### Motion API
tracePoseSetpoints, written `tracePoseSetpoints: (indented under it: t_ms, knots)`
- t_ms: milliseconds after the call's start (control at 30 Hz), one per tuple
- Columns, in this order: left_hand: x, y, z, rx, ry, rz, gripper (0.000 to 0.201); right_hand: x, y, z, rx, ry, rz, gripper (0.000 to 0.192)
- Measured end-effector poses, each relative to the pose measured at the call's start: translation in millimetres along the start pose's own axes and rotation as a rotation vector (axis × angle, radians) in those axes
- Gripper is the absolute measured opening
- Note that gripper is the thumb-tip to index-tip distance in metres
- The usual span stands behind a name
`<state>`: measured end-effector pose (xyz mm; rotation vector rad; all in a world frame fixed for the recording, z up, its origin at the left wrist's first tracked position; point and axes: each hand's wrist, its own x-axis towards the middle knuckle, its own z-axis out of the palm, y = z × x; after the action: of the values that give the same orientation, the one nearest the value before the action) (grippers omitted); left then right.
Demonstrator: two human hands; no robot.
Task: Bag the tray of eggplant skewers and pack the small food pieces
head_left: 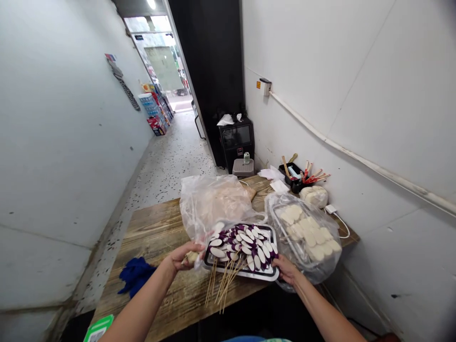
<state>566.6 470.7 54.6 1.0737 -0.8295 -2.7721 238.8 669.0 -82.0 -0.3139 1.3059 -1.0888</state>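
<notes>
A metal tray [251, 274] with a dark inner rim holds purple-skinned eggplant slices [245, 240] with white flesh, many on wooden skewers [226, 282] that stick out over the near edge. My right hand [287, 270] is closed on the tray's right edge. At its left edge, my left hand [187, 255] is closed on a clear plastic bag [213, 202], which spreads behind the tray and reaches its left side. A small pale thing shows by the left fingers; I cannot make out what it is.
To the right, a bagged tray [285, 237] holds pale slices [309, 232]. Behind it are a black container [294, 178] with tools and red-tipped sticks, and a white cable [342, 223]. A blue cloth [135, 275] lies left on the wooden table [153, 228]. Beyond stands a stool [243, 167].
</notes>
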Motion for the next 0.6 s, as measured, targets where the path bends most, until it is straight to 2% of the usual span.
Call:
tracePoseSetpoints:
  t_ms: [133, 233, 333, 467, 600]
  knots:
    - [-10.6, -15.9, -6.2, 0.100, 0.026, -0.032, 0.051, 14.8, -2.5, 15.4, 0.019, 0.012, -0.022, 0.012]
    - [-15.9, -24.2, -16.4, 0.077, 0.060, -0.009, 0.045, 24.7, -1.3, 28.0, 0.009, 0.023, -0.036, 0.009]
    - [-18.4, -32.4, -27.1, -0.082, 0.012, 0.090, 0.037, 36.6, 1.2, 42.0, -0.021, 0.014, -0.049, 0.008]
    - [-17.3, -42.8, -36.5, -0.278, -0.026, 0.177, 0.039, 53.4, 3.4, 58.3, -0.072, -0.043, -0.036, 0.007]
    - [-21.5, -44.0, -43.8, -0.467, 0.100, 0.226, 0.042, 65.9, 2.6, 66.1, -0.123, -0.124, 0.004, 0.015]
